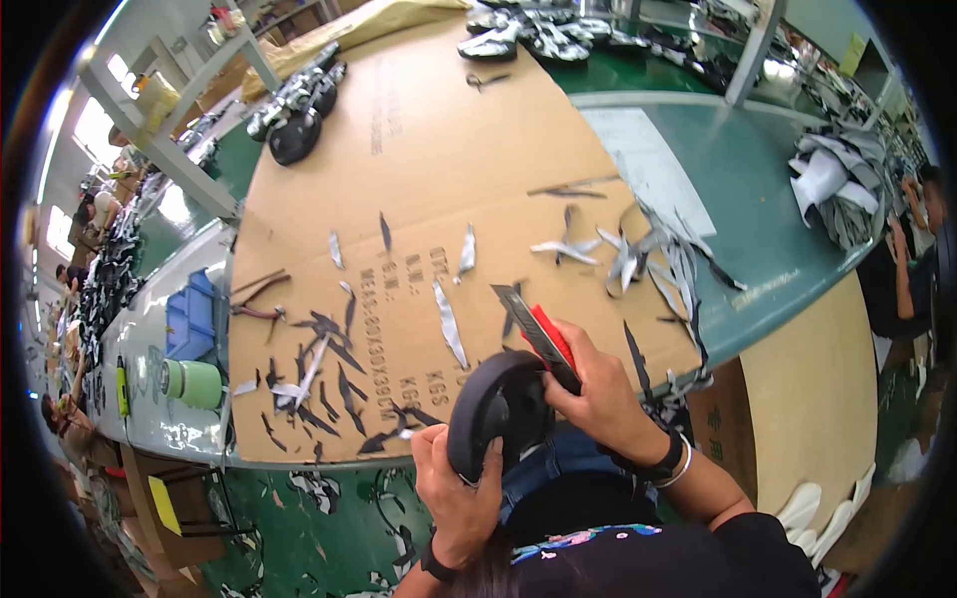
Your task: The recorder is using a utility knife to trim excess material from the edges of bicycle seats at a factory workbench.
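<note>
My left hand [457, 498] grips a black rounded, padded-looking part [483, 404] with a hollow in its face. It is held just over the near edge of the cardboard. In my right hand [610, 401] is a red and black utility knife [548, 341], its blade out and pointing up and to the left, away from my body. That hand is right beside the upper right side of the black part; whether its fingers touch the part, I cannot tell. Black and silver-grey trimmed strips [449, 324] lie scattered over the cardboard sheet [478, 159] in front of me.
Pliers-like cutters [261, 311] lie at the left, near a light green cylinder [192, 384] and a blue bin [191, 317]. Stacked black parts [296, 135] and small scissors [488, 80] sit farther off. Grey scraps [842, 184] pile up at right, near another person [912, 254].
</note>
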